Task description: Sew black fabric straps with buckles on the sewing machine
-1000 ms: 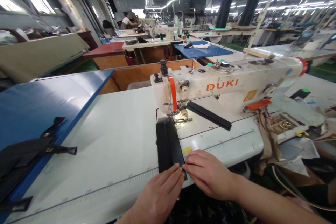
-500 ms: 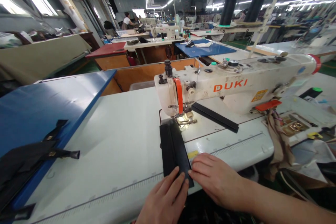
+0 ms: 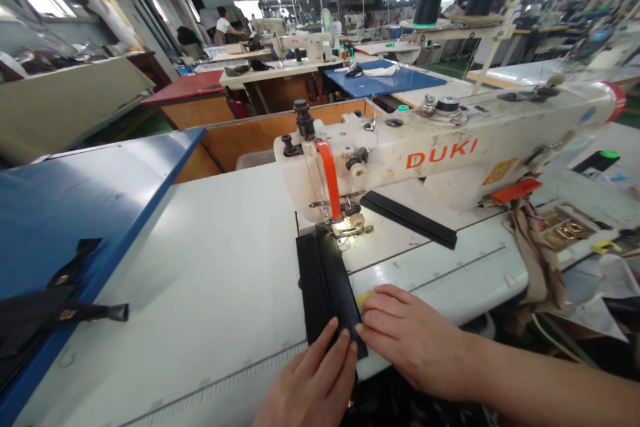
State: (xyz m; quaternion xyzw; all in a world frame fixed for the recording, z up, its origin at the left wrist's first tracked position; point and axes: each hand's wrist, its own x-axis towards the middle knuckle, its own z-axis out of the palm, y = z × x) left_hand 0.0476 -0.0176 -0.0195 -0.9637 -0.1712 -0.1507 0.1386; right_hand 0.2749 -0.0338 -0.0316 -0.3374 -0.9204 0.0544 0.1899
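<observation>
A black flat strip (image 3: 323, 283) lies on the white sewing table (image 3: 220, 267), its far end under the presser foot (image 3: 350, 228) of a white DUKI sewing machine (image 3: 430, 153). My left hand (image 3: 313, 383) rests flat with its fingertips on the strip's near end. My right hand (image 3: 407, 337) lies flat beside it, fingertips pressing the strip's right near corner. Both hands have fingers stretched out and press rather than grip.
A second black strip (image 3: 407, 219) lies under the machine arm. Black straps with metal rivets (image 3: 55, 310) sit on a blue side board (image 3: 75, 200) at left. Clutter and metal buckles (image 3: 565, 230) fill the right. Other workstations and a person (image 3: 223, 23) are far behind.
The view has shifted slightly left and down. Both hands stay on the strip's near end, and the left hand has slid a little further onto it.
</observation>
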